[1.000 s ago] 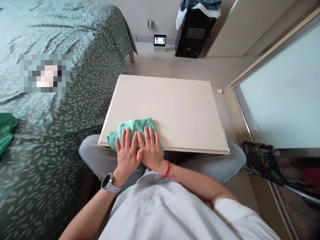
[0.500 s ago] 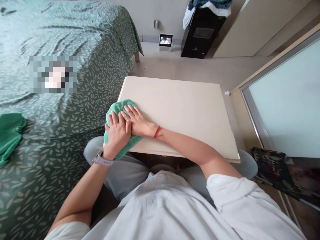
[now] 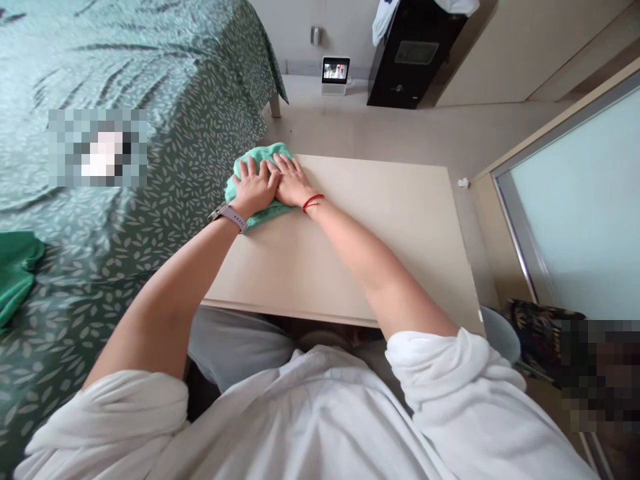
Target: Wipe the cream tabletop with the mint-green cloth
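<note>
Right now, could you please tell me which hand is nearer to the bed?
Left. The left hand is on the green cloth at the side of the white table facing the bed; the right hand is just beside it, farther from the bed.

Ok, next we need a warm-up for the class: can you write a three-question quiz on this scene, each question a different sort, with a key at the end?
1. True or false: the left hand and the right hand both rest on the green cloth.
2. Which corner of the table, as the person sees it, does the cloth cover?
A) near left
B) far left
C) far right
3. Fill in: the red bracelet is on the person's ____ wrist.

Key: 1 true; 2 B; 3 right.
</note>
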### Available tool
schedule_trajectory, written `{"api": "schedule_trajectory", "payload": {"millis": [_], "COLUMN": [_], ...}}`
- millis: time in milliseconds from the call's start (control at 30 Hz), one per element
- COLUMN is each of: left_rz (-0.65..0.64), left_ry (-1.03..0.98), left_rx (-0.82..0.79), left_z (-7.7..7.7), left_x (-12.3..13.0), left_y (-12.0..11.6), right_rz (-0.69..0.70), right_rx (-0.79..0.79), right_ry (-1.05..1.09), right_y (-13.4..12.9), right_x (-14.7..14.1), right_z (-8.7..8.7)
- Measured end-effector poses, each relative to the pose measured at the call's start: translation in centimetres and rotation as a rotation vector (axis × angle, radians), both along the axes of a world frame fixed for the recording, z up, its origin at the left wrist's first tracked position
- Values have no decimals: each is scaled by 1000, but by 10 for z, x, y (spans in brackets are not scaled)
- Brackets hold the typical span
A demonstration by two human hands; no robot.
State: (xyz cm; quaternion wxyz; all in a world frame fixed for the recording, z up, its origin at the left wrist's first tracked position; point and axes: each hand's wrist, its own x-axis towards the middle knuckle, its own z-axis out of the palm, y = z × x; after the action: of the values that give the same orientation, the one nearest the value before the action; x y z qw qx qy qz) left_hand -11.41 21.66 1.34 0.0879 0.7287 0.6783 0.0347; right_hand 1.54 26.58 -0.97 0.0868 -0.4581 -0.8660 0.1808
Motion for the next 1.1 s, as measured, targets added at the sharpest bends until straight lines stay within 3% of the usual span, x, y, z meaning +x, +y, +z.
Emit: {"api": "schedule_trajectory", "payload": {"millis": [100, 300, 467, 600, 767, 933, 1100], "left_rz": [61, -83, -211, -297, -443, -681, -885], "left_ry": [-46, -52, -134, -220, -227, -116, -89], "left_rx": [-6, -3, 38, 77, 64, -39, -50], "left_z": [7, 10, -4, -17, -10, 5, -2], "left_x": [39, 130, 212, 270, 312, 325, 331], "left_y": [16, 29, 47, 59, 54, 37, 11], "right_rz": [-98, -249, -358, -495, -723, -959, -1064], "right_rx": [12, 61, 77, 55, 120, 133, 126], "right_ry": [13, -29, -89, -198, -211, -152, -165], "right_y": [10, 16, 13, -1, -29, -62, -113], "right_x": [35, 132, 224, 276, 303, 311, 313], "right_z": [-1, -10, -10, 0, 1, -13, -26]}}
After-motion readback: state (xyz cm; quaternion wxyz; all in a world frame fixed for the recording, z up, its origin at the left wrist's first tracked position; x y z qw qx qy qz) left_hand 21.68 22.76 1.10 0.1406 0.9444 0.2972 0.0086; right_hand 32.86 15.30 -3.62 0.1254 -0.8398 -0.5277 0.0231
